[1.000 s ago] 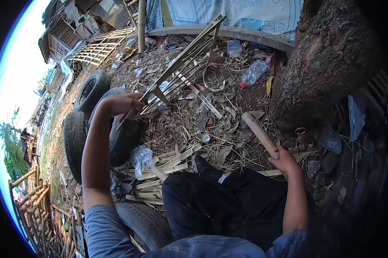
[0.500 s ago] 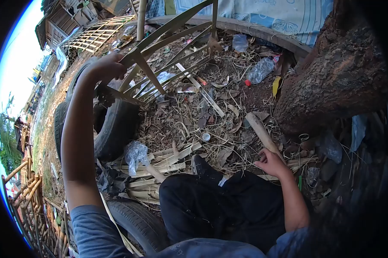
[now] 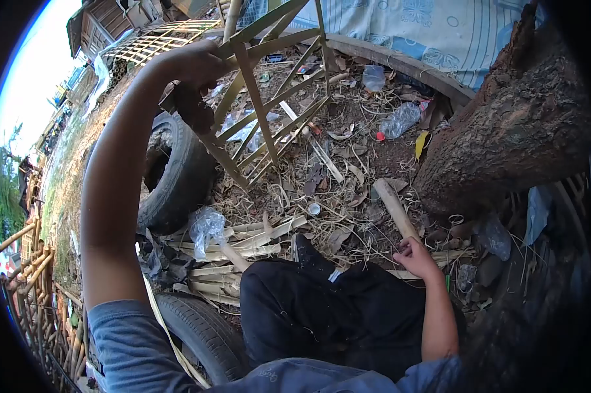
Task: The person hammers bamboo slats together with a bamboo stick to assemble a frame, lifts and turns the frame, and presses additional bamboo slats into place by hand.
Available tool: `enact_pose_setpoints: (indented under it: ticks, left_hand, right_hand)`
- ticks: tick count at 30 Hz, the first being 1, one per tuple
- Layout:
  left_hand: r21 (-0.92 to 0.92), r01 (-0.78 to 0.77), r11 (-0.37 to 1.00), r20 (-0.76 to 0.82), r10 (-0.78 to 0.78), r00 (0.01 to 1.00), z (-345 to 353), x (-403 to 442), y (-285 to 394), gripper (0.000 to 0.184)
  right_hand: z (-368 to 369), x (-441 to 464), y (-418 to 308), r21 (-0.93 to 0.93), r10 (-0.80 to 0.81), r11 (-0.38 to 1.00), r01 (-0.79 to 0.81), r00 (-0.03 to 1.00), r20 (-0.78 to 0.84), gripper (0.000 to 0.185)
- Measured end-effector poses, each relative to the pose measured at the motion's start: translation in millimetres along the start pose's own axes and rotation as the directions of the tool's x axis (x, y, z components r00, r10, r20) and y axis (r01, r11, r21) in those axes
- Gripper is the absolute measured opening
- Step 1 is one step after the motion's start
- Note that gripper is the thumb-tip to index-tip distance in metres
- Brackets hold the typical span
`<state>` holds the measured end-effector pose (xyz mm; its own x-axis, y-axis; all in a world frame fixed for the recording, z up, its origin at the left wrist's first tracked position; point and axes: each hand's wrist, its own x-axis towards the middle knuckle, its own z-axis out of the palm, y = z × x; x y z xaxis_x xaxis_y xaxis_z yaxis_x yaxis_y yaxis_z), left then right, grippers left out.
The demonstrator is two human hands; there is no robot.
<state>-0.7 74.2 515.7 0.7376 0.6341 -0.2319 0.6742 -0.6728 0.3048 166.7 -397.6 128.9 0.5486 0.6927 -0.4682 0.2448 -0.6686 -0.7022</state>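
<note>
My left hand (image 3: 200, 65) is closed on a frame of crossed bamboo strips (image 3: 259, 108), raised off the ground at the upper left of centre. A dark, ragged piece (image 3: 194, 112) shows just under that hand. My right hand (image 3: 414, 257) rests by the lower end of a thick wooden stick (image 3: 395, 208) that lies on the ground. Its fingers are partly curled, and whether they touch the stick is unclear. Split bamboo strips (image 3: 269, 243) lie near my left knee.
Old tires (image 3: 187, 173) lie at the left, one more (image 3: 200, 337) beside my leg. A tree trunk (image 3: 505, 144) leans in at the right. Plastic bags (image 3: 207, 229), a bottle (image 3: 401, 120) and dry leaves litter the ground. A patterned blue cloth (image 3: 426, 33) hangs behind a curved wooden edge (image 3: 400, 65).
My left hand has swung the bamboo frame round, so its lattice faces me more. My right hand has let go of the stick, which stays on the ground.
</note>
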Motion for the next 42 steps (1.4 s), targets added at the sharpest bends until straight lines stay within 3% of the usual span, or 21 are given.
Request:
enact_pose_setpoints:
  ticks: [2, 3, 5, 8, 10, 15, 17, 18, 20, 23, 26, 30, 31, 32, 35, 38, 40, 42]
  left_hand:
    - [-0.154, 0.056, 0.986, 0.032, -0.051, 0.998, -21, -3, -27, 0.031]
    - [-0.146, 0.052, 0.988, 0.029, -0.048, 0.998, -27, -10, -36, 0.031]
    - [-0.332, 0.055, 0.942, -0.074, -0.084, 0.994, -31, -33, -55, 0.035]
    - [-0.433, 0.018, 0.901, -0.108, -0.072, 0.992, -37, -68, -88, 0.036]
    - [-0.503, 0.079, 0.861, -0.121, -0.161, 0.98, -35, -108, -88, 0.035]
    - [-0.581, 0.023, 0.814, -0.252, -0.206, 0.946, -13, -190, -122, 0.033]
    - [-0.646, 0.005, 0.763, -0.378, -0.327, 0.866, 4, -222, -122, 0.038]
    - [-0.649, 0.012, 0.76, -0.374, -0.334, 0.865, 13, -234, -122, 0.038]
    - [-0.689, 0.033, 0.724, -0.446, -0.46, 0.768, 32, -252, -126, 0.042]
    - [-0.753, 0.125, 0.646, -0.304, -0.51, 0.805, 53, -263, -171, 0.042]
    - [-0.769, 0.18, 0.614, -0.27, -0.566, 0.779, 76, -263, -156, 0.041]
    - [-0.703, 0.227, 0.673, -0.28, -0.556, 0.783, 72, -267, -188, 0.04]
    - [-0.699, 0.23, 0.676, -0.287, -0.562, 0.776, 71, -266, -188, 0.04]
    - [-0.675, 0.242, 0.697, -0.3, -0.559, 0.773, 70, -264, -180, 0.04]
    - [-0.627, 0.259, 0.735, -0.33, -0.551, 0.766, 66, -259, -167, 0.042]
    - [-0.615, 0.265, 0.743, -0.336, -0.551, 0.764, 65, -253, -166, 0.045]
    - [-0.664, 0.159, 0.731, -0.317, -0.467, 0.825, 66, -245, -170, 0.045]
    - [-0.711, 0.18, 0.68, -0.292, -0.518, 0.804, 61, -235, -162, 0.049]
  right_hand:
    - [-5, -7, -3, -0.024, -0.015, 1.0, 0.015, 1.0, -0.021, 0.048]
    - [-8, -14, -10, -0.062, 0.005, 0.998, -0.005, 1.0, -0.007, 0.048]
    - [-12, -21, -17, -0.12, 0.032, 0.992, -0.031, 0.999, 0.008, 0.049]
    - [-11, -22, -13, -0.127, -0.006, 0.992, 0.004, 1.0, -0.019, 0.045]
    - [-14, -26, -16, -0.118, -0.002, 0.993, -0.001, 1.0, -0.019, 0.05]
    - [-15, -26, -16, -0.107, -0.029, 0.994, 0.025, 0.999, -0.036, 0.049]
    - [-14, -25, -27, -0.049, -0.057, 0.997, 0.056, 0.998, -0.018, 0.048]
    - [-10, -21, -33, -0.054, -0.055, 0.997, 0.054, 0.998, -0.011, 0.048]
    - [-3, -11, -46, 0.022, -0.148, 0.989, 0.148, 0.989, 0.027, 0.046]
    - [17, 26, -61, 0.02, -0.181, 0.984, 0.18, 0.98, 0.086, 0.046]
    - [38, 78, -89, -0.013, -0.207, 0.978, 0.21, 0.97, 0.126, 0.048]
    - [64, 151, -143, -0.093, -0.191, 0.977, 0.19, 0.982, 0.001, 0.052]
    - [76, 177, -147, -0.194, -0.282, 0.947, 0.257, 0.953, -0.11, 0.051]
    - [86, 196, -148, -0.186, -0.293, 0.944, 0.271, 0.95, -0.105, 0.051]
    - [107, 247, -161, -0.426, -0.332, 0.889, 0.168, 0.877, -0.346, 0.047]
    - [123, 279, -155, -0.559, -0.258, 0.829, 0.028, 0.906, -0.337, 0.041]
    - [125, 292, -155, -0.631, -0.245, 0.776, 0.021, 0.931, -0.271, 0.036]
    - [125, 291, -154, -0.705, -0.213, 0.709, 0.005, 0.955, -0.207, 0.033]
